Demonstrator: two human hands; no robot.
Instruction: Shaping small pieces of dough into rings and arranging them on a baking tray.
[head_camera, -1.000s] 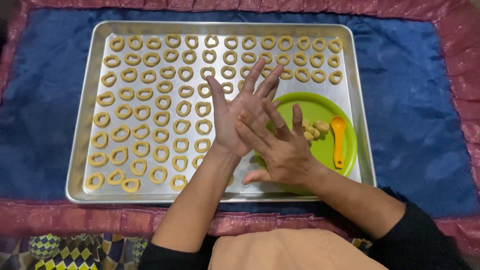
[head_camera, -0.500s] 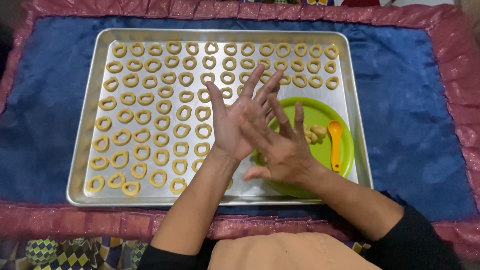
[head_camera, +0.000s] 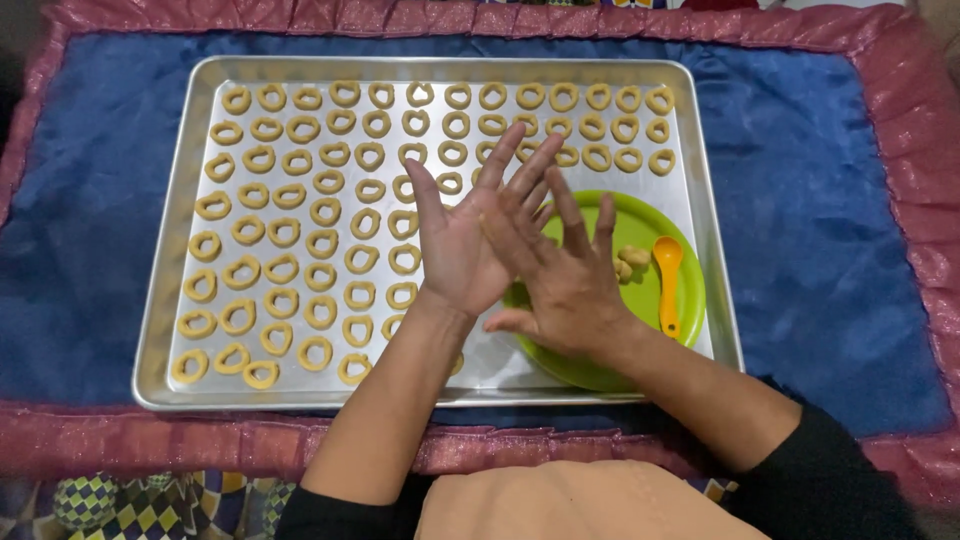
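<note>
Palms meet above the metal tray (head_camera: 160, 300): I see my left hand (head_camera: 462, 245) turned palm-up with fingers spread, and my right hand (head_camera: 565, 275) laid flat across it, palm down, fingers splayed too. Neither grip closes on anything I can see; both are wide, and whatever may sit between the palms is hidden from me. Dough rings (head_camera: 300, 215) lie in rows over the left and upper parts of the tray, the nearest of them just beside and partly under my left hand. A green plate (head_camera: 640, 215) rests in the tray's lower right corner, directly beneath my right hand, carrying small lumps of dough (head_camera: 630, 262) near my right fingertips and an orange spoon (head_camera: 667, 280) a little further right. The tray sits on a blue cloth (head_camera: 820, 200) with a red border.
</note>
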